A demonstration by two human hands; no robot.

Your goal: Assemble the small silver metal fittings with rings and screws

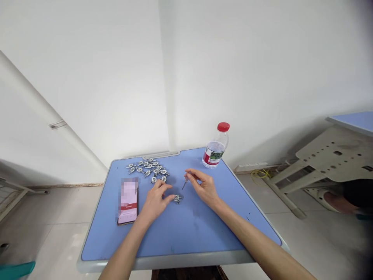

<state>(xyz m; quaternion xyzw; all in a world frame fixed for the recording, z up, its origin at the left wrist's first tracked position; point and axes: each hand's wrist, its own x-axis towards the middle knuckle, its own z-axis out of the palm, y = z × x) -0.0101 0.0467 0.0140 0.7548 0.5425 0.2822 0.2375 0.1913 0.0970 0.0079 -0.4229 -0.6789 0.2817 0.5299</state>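
Observation:
My left hand (159, 198) is over the blue desk top (175, 237), thumb and fingers apart, with the thumb tip beside a small silver metal part (177, 199). Whether the thumb touches that part is hard to tell. Held between the thumb and fingers of my right hand (204, 186) is a thin metal piece (184, 182), its narrow end pointing down above the desk. Several more silver metal parts (148, 166) lie in a loose pile just beyond my left hand.
A phone (128, 200) with a lit screen lies at the desk's left. A red-capped water bottle (215, 147) stands at the back right corner. White wall rises behind. Another desk (338, 149) and a person's foot (335, 200) are at the right.

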